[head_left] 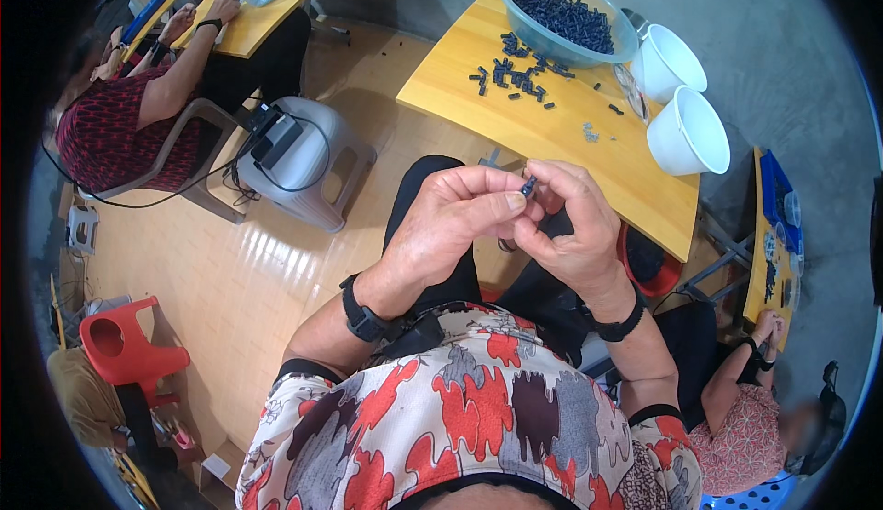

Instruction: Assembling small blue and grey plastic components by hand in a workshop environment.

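Note:
Between the thumb and forefinger of my left hand [451, 211] is a small black ribbed plastic part [528, 186], held up in front of my lap. My right hand [575, 225] is curled close against it, with the forefinger by the part's upper end and the thumb lower down. Whatever those right fingers pinch is too small to make out. Loose black plastic parts [515, 78] lie scattered on the yellow table beyond my hands. Behind them stands a translucent blue basin [618, 50] heaped with more. A few tiny clear pieces [590, 132] lie nearer the table's right side.
Two white buckets [688, 130] stand at the table's right end. Under that end is a red container [658, 275] with dark contents. Co-workers sit at other tables, left [124, 133] and right [740, 436]. A grey stool [299, 165] with a black box and cables is left.

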The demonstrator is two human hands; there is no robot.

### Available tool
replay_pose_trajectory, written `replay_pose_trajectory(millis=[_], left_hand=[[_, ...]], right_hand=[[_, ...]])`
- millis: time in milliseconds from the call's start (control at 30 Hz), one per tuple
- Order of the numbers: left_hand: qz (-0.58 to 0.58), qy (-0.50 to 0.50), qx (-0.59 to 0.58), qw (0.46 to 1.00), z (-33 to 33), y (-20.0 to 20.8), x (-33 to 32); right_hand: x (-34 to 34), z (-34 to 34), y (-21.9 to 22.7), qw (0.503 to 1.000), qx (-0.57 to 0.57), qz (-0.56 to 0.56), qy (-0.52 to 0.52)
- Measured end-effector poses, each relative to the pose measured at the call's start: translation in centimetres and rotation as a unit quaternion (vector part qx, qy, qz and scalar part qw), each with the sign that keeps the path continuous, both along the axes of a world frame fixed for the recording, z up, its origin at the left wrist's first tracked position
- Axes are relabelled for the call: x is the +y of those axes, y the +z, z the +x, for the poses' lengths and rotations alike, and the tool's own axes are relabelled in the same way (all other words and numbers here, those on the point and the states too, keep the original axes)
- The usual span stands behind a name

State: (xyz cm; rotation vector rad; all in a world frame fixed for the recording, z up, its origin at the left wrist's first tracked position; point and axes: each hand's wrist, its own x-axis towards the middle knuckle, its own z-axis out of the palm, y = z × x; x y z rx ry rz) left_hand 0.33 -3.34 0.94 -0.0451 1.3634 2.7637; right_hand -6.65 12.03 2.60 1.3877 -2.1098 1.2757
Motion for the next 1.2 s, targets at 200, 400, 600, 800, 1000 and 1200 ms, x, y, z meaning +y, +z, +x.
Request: replay_pose_trajectory(millis=[200,400,600,800,1000,1200], left_hand=[[0.007,0.004,-0.005,1.000,-0.1,-0.4,-0.1],[0.007,-0.020,-0.037,0.999,-0.1,-1.3,-0.2],[-0.010,-0.032,-0.019,0.999,0.0,-1.1,0.3],[-0.013,-0.010,0.000,1.000,0.2,-1.6,1.0],[-0.009,0.007,0.003,1.000,0.2,-1.8,1.3],[-0.032,0.001,-0.017,0.999,-0.5,-1.6,1.4]], right_hand=[[-0.8,0.4,-0.8,0.999,-0.001,-0.022,-0.028],[-0.5,0.2,-1.6,0.999,0.001,-0.024,-0.037],[-0.1,-0.1,-2.5,0.997,0.061,-0.012,-0.037],[-0.1,-0.1,-2.7,0.996,0.075,-0.010,-0.038],[-0.3,-0.2,-2.8,0.995,0.091,-0.002,-0.036],[-0.1,-0.6,-3.8,0.994,0.102,-0.008,-0.045]])
